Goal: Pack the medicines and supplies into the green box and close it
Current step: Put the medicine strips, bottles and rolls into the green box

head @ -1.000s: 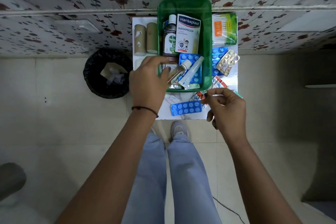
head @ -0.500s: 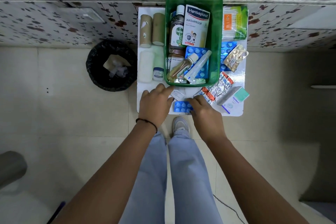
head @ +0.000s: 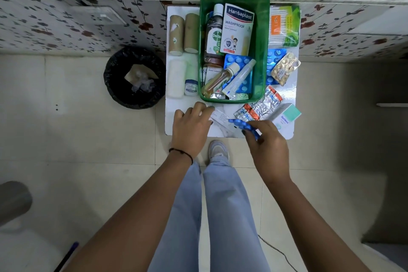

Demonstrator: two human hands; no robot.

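Packing is midway: a blue pill strip point(head: 244, 127) is pinched in the right hand point(head: 268, 146) just below the green box point(head: 263, 28); the left hand point(head: 192, 128), fingers loosely spread, rests on a small white carton point(head: 220, 117). Dropping the strip inside is judged next.

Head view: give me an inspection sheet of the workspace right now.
Surface: small white table, crowded.
Job's things: green box open, partly filled; cotton buds pack, foil strips, white-teal carton still outside it.
Clutter: two cardboard tubes left of the box.
Grippers: right hand holds a blue blister strip; left hand on a small white carton.
Cables: thin cable on the floor.
Surroundings: black bin, floral wall.
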